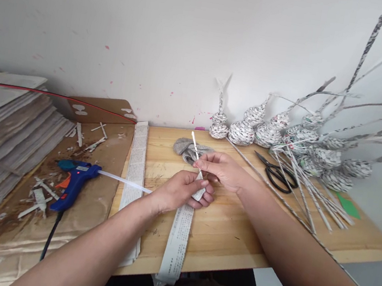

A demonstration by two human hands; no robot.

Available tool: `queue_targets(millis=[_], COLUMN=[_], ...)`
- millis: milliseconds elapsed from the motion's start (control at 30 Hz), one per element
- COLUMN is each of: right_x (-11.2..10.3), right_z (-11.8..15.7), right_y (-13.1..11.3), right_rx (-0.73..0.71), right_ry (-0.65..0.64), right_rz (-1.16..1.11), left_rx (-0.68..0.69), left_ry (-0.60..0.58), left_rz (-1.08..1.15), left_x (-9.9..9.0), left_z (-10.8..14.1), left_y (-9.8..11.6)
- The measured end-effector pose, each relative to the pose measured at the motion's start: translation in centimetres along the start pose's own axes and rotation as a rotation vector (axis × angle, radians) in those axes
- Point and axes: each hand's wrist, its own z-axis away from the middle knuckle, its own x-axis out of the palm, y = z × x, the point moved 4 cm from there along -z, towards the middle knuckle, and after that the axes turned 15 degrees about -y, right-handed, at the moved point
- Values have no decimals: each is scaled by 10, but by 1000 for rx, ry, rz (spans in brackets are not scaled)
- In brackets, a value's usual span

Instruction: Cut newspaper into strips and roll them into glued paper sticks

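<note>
A newspaper strip [177,242] hangs from my left hand [185,188] down over the table's front edge. Its upper end is rolled into a thin, tight paper tube that points up and away from me. My left hand is closed around the strip where flat paper turns into roll. With thumb and fingertips, my right hand [221,169] pinches the rolled part just above. Behind my hands lies a crumpled grey cloth [186,149]. To the left, a stack of cut newspaper strips [137,159] runs from the wall towards me.
A blue glue gun [75,187] with a glue stick rests on cardboard [93,209] among paper scraps. Piled newspapers [7,133] stand far left. At right are black scissors [276,173], loose paper tubes [313,196] and several woven paper gourds [241,132] along the wall.
</note>
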Motion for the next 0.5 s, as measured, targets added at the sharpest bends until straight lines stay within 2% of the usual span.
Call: queue_targets(millis=[100,267,400,500], right_x=[1,-1,-4,-8], right_z=[1,-1,-4,-4], right_y=[1,4,3,2], right_rx=[49,43,-23,-48], right_ry=[-88,-45,-19,-18], right_rz=[82,83,220,237], left_rx=[3,-23,-107,-99], left_ry=[14,76,118,101], left_rz=[-2,-30,-175,-257], left_x=[-1,-3,-4,-2], left_z=[0,0,1,4], left_y=[0,2,2,5])
